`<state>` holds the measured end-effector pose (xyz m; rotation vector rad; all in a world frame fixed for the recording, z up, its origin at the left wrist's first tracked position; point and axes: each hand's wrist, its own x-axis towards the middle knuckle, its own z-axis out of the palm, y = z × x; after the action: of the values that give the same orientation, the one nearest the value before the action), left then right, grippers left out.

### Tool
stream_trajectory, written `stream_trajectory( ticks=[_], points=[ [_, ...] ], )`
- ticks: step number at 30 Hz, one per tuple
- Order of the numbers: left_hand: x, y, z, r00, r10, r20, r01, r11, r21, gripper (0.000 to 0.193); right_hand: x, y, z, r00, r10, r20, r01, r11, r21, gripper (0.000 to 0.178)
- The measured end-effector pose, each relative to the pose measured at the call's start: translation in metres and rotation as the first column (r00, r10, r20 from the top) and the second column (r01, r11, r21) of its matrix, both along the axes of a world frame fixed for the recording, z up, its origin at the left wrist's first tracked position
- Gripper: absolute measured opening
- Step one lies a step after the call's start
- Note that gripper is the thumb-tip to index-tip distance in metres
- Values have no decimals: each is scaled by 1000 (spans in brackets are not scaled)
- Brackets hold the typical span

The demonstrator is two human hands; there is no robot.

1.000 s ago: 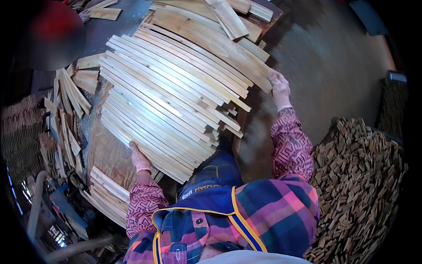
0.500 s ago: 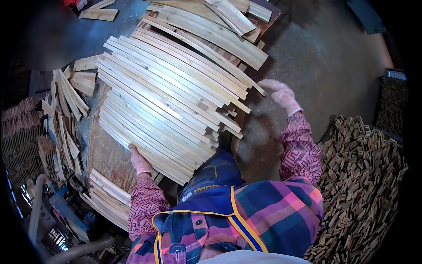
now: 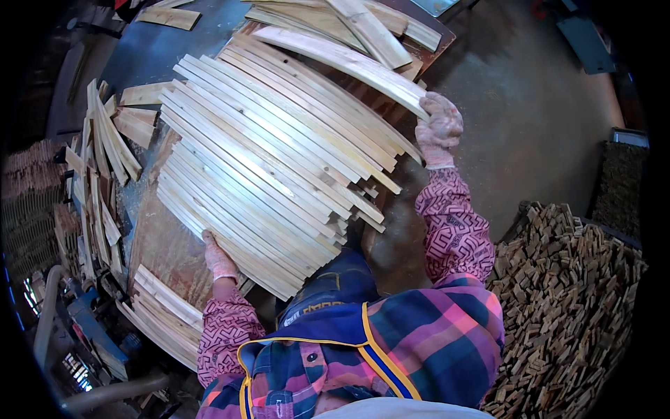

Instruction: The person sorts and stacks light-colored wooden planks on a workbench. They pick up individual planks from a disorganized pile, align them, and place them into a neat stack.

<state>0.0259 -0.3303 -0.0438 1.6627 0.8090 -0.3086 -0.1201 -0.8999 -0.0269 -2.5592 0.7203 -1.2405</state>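
by the right hand [image 3: 440,120], the near right end of a pale board [image 3: 342,59] is gripped, with the fingers closed around it. the board is slanted from that end toward the far left, between a broad row of slats [image 3: 258,143] and the loose boards [image 3: 370,33] heaped on the far side. by the left hand [image 3: 220,260], the near left edge of the row is touched; whether anything is pinched there cannot be told, since the fingertips are poorly shown.

the slats are laid side by side, close together, on the table [image 3: 157,227], and their right ends are left uneven. a smaller batch [image 3: 167,302] is placed at the near left, just beside the left forearm. farther left, offcuts [image 3: 101,150] are piled in a loose tangle, and a curved pipe [image 3: 47,318] is seen at the near left.

on the right, a large heap of blocks [image 3: 565,314] is stacked well apart from the slats. both forearms are covered by patterned pink sleeves [image 3: 457,227], and a blue apron [image 3: 349,326] is worn over a checked shirt [image 3: 433,335].
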Motion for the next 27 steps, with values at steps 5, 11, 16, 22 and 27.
stream_trajectory(
  ticks=[5, 11, 16, 22, 27],
  points=[
    [5, 20, -15, 998, -30, -59, 30, 999, 12, 89, 3, 21, 49, 998, 11, 59, 6, 961, -277, 28],
    [5, 11, -9, 997, 10, -81, -6, 999, 51, 90, 1, 41, 52, 994, 71, 88, -45, 963, -264, 26],
    [6, 19, -16, 999, -35, -30, 36, 999, 21, 91, -5, 40, 35, 977, 123, 176, -123, 992, -15, 26],
    [7, 47, -39, 986, -163, -22, 164, 975, 149, 92, -2, 34, 64, 878, -140, 457, -280, 624, 729, 34],
    [6, 40, -33, 978, -206, -37, 209, 966, 155, 92, 25, -15, 68, 966, -254, -38, 200, 651, 733, 55]
  ],
)
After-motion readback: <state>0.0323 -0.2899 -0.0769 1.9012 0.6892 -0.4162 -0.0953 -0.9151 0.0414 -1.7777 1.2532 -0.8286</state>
